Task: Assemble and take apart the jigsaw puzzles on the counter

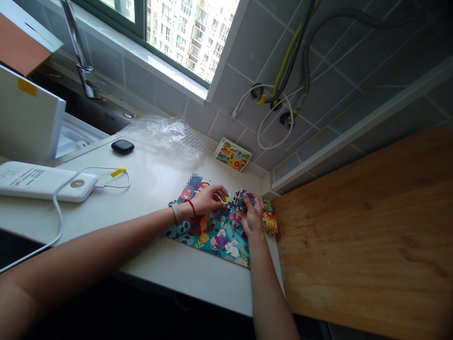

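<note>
My right hand (252, 218) is closed on a small bunch of jigsaw puzzle pieces (240, 200), mostly blue with some other colours. To its left, my left hand (208, 200) has its fingers curled, thumb and fingertips together at a yellowish puzzle piece (228, 202) beside the bunch. Both hands are over a colourful puzzle picture (212, 238) lying flat on the counter, with white rabbits and plants along its near side. My hands and the held pieces hide part of it. Just right of my right hand sit small stacks of puzzle pieces (270, 223).
A picture card (233, 155) leans near the wall. Clear plastic wrapping (170, 141), a black case (122, 147) and a white power bank (46, 182) with a cable lie on the white counter (141, 208). A wooden board (361, 226) borders the right; a sink and tap (87, 80) are back left.
</note>
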The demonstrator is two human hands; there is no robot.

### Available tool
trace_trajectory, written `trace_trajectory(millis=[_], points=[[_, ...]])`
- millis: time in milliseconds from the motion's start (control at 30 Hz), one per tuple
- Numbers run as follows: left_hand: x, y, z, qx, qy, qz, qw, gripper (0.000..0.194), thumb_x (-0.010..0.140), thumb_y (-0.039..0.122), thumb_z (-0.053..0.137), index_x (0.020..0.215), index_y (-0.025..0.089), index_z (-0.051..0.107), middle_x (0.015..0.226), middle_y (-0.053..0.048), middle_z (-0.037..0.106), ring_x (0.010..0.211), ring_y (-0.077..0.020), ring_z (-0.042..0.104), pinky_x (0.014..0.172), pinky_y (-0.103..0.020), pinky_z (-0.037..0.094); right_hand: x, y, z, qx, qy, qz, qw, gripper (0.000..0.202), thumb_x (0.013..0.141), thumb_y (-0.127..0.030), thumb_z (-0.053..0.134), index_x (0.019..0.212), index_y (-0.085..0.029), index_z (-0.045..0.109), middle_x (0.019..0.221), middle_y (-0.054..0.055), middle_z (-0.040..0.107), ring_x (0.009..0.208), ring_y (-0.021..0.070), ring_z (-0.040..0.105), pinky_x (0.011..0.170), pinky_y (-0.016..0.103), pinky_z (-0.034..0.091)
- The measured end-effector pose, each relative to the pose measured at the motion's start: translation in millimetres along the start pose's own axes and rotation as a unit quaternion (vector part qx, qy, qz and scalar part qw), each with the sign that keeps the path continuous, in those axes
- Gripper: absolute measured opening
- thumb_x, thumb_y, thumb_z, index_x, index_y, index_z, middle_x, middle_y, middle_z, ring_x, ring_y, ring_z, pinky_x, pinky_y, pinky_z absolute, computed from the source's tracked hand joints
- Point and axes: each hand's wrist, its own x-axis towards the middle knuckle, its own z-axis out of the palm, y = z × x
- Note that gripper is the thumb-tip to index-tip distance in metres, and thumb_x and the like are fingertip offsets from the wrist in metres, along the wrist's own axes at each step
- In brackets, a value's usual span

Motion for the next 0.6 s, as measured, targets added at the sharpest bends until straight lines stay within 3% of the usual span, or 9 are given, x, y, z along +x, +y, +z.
trace_trajectory(millis=[100,267,400,500,600], points=[[0.6,0.6,-1.9,-0.019,-0.015,-0.008,1.0,0.03,0.07,0.015,0.076,0.096,0.016,0.061,0.082,0.001,0.067,0.067,-0.0092,0.064,0.059,-0.019,0.052,-2.1,3.3,2.5,0.006,-0.005,0.016,1.0,0.054,0.059,-0.044,0.093,0.098,-0.025,0.06,0.081,-0.005,0.072,0.068,0.0138,0.067,0.057,0.023,0.053],[-3.1,-0.6,-1.8,0.011,-0.143,-0.068,0.987,0.038,0.07,0.015,0.076,0.104,0.016,0.061,0.089,-0.001,0.07,0.069,-0.013,0.068,0.059,-0.024,0.054,-2.3,8.9,6.0,0.024,0.022,0.036,0.999,0.055,0.056,-0.041,0.094,0.095,-0.024,0.06,0.077,-0.004,0.072,0.062,0.0129,0.066,0.052,0.022,0.049],[-11.9,6.7,-0.9,0.192,-0.166,0.023,0.967,0.035,0.076,0.015,0.072,0.109,0.018,0.062,0.091,-0.002,0.073,0.074,-0.0144,0.069,0.065,-0.023,0.051,-1.0,9.9,4.7,0.012,0.035,0.039,0.999,0.054,0.056,-0.042,0.094,0.094,-0.024,0.061,0.075,-0.004,0.072,0.061,0.0133,0.065,0.05,0.022,0.047],[-19.9,16.1,-0.8,0.35,-0.16,0.084,0.919,0.038,0.077,0.03,0.077,0.111,0.021,0.065,0.104,-0.006,0.071,0.089,-0.0209,0.069,0.075,-0.028,0.051,-0.5,10.7,3.2,0.017,0.041,0.043,0.998,0.054,0.054,-0.041,0.094,0.093,-0.024,0.062,0.075,-0.004,0.072,0.061,0.0135,0.065,0.051,0.022,0.047],[-25.7,22.8,0.0,0.439,-0.16,0.109,0.877,0.058,0.063,0.046,0.087,0.112,0.022,0.067,0.11,-0.01,0.067,0.1,-0.0284,0.066,0.083,-0.034,0.051,-0.3,12.0,2.4,0.007,0.033,0.043,0.999,0.051,0.057,-0.042,0.093,0.093,-0.025,0.061,0.075,-0.005,0.072,0.063,0.0132,0.066,0.052,0.021,0.047]])
